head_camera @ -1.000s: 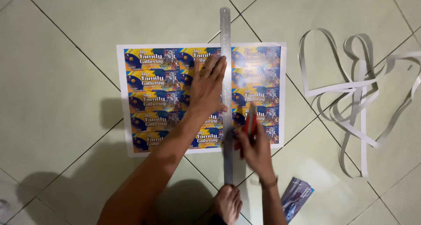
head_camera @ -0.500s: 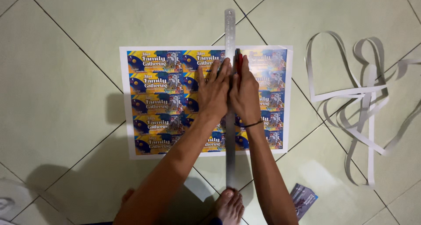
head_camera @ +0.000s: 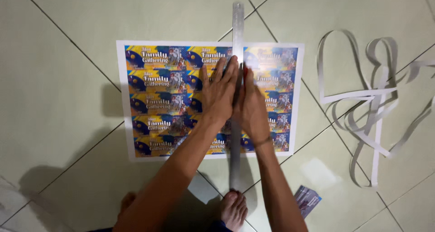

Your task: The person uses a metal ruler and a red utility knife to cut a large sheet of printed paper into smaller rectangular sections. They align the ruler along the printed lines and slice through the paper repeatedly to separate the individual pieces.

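Note:
A printed sheet (head_camera: 158, 100) with rows of blue and yellow labels lies flat on the tiled floor. A long metal ruler (head_camera: 238, 23) runs lengthwise across it, from beyond the far edge to my foot. My left hand (head_camera: 219, 91) presses flat on the ruler and sheet, fingers spread. My right hand (head_camera: 250, 107) sits just right of the ruler, gripping a red-tipped cutter (head_camera: 245, 71) whose tip rests against the ruler's edge near the sheet's upper part.
A tangle of white paper strips (head_camera: 371, 100) lies on the floor to the right. A small stack of cut labels (head_camera: 307, 199) sits near my right forearm. My bare foot (head_camera: 233, 209) rests at the ruler's near end.
My right hand with the cutter moved from the sheet's near edge up along the ruler toward the far part. The left hand stayed pressed on the ruler.

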